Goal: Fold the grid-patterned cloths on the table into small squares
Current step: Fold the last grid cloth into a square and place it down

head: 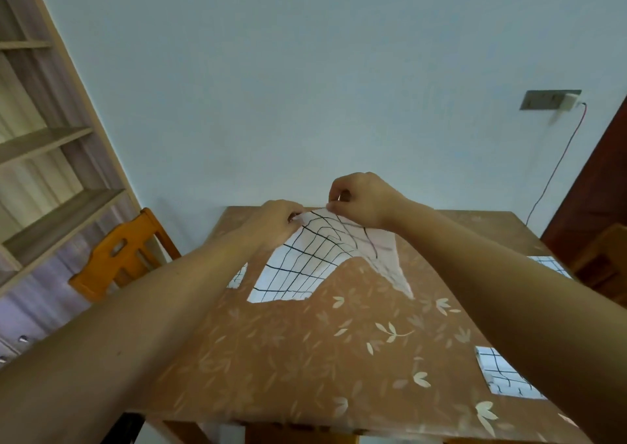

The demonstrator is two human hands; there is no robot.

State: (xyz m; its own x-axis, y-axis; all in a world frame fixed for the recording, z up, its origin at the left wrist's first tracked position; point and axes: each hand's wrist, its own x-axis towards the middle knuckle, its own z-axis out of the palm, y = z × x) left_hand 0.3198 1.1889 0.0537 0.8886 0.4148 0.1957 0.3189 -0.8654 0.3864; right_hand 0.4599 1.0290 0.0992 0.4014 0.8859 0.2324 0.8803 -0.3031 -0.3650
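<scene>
A white cloth with a black grid (305, 257) is lifted off the far middle of the table (288, 358). My left hand (271, 221) pinches one of its upper corners and my right hand (363, 199) pinches the other, close together, so the cloth sags in a curve between them with its lower edges on the table. A folded grid cloth (502, 374) lies at the right near edge, partly under my right forearm. Another grid cloth (551, 265) shows at the right edge. A small piece of grid cloth (237, 277) peeks out beside my left forearm.
The table wears a brown leaf-print cover. An orange wooden chair (125, 257) stands at the table's left. A shelf unit (40, 158) fills the left side. A wall socket with a red cable (556, 99) hangs on the pale wall, and a dark door (597, 185) stands at the right.
</scene>
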